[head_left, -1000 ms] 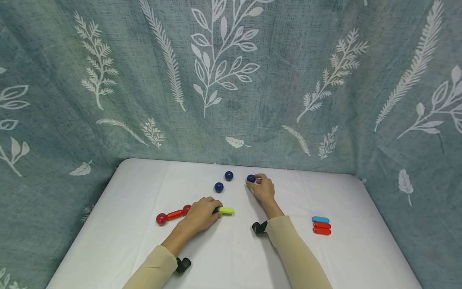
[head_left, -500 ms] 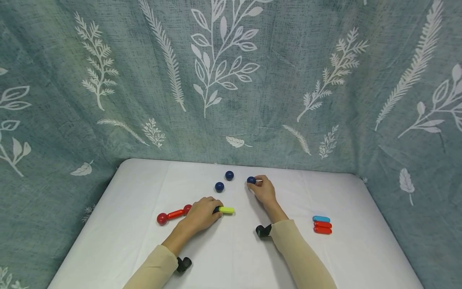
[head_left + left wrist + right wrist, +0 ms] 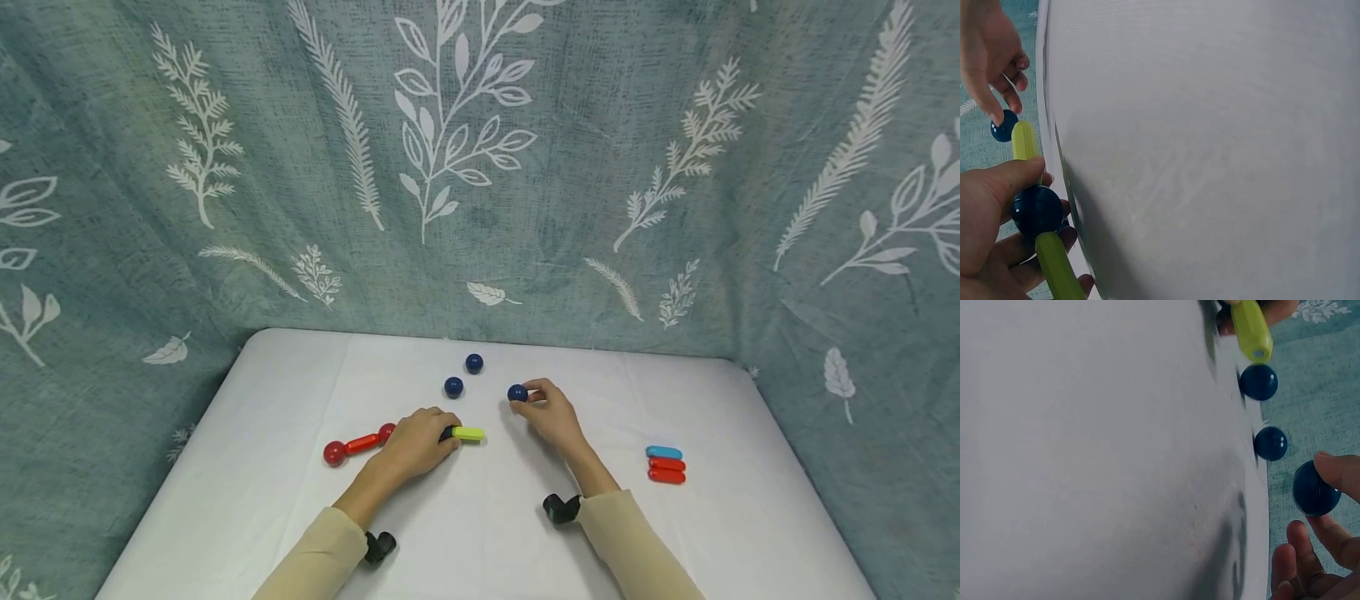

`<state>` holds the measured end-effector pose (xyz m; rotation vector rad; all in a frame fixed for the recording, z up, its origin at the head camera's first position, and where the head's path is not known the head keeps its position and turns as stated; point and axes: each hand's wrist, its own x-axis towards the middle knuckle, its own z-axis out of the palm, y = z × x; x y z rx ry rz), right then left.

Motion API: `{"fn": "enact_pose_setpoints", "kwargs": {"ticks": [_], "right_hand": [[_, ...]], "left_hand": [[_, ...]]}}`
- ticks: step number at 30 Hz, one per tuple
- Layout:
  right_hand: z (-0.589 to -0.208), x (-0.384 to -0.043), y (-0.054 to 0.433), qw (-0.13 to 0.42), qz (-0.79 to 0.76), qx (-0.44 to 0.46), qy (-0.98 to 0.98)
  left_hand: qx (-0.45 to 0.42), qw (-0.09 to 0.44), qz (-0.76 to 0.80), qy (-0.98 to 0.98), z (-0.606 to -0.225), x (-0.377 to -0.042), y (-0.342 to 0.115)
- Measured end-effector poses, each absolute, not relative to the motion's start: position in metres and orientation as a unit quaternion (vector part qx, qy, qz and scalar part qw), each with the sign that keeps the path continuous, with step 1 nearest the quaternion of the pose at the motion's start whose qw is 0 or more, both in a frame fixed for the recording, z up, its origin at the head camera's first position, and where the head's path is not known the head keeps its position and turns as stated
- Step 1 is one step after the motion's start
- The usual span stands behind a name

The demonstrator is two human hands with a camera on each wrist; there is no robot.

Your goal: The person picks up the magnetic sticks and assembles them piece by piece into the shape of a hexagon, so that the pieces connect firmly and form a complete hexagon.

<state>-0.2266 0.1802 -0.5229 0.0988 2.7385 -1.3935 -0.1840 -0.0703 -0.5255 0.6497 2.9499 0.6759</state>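
My left hand (image 3: 416, 442) grips a blue ball (image 3: 1038, 211) between thumb and fingers. Two yellow-green rods stick out from that ball, one rod (image 3: 1060, 269) towards the wrist camera and another rod (image 3: 1024, 140) pointing away. In the head view, a rod end (image 3: 468, 434) shows beyond the fingers. Close to the left hand's other side lie a red ball (image 3: 386, 432), a red rod (image 3: 363, 443) and a second red ball (image 3: 334, 453) in one line. My right hand (image 3: 551, 415) pinches a separate blue ball (image 3: 1316, 489) with thumb and finger, apart from the rod end.
Two loose blue balls, a nearer ball (image 3: 453, 387) and a farther ball (image 3: 474, 363), sit at the back of the white table (image 3: 300, 375). To the right, a light-blue rod (image 3: 664, 452) lies beside two red rods (image 3: 667, 470). A patterned green curtain (image 3: 555, 217) hangs behind.
My right hand has brought its blue ball a short way back towards me, nearer the level of the rod end. The left hand has stayed in place with its grip.
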Motion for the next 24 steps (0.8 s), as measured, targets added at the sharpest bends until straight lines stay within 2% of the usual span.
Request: {"fn": "enact_pose_setpoints", "kwargs": {"ticks": [11,24], "right_hand": [[-0.528,-0.189,0.180,0.041,-0.469,-0.013,0.882],[-0.535,-0.174,0.176,0.040,-0.462,-0.037,0.885]], "left_hand": [[0.214,0.019,0.226,0.950,-0.526,-0.184,-0.070],[0.213,0.020,0.227,0.950,-0.527,-0.185,-0.071]]}}
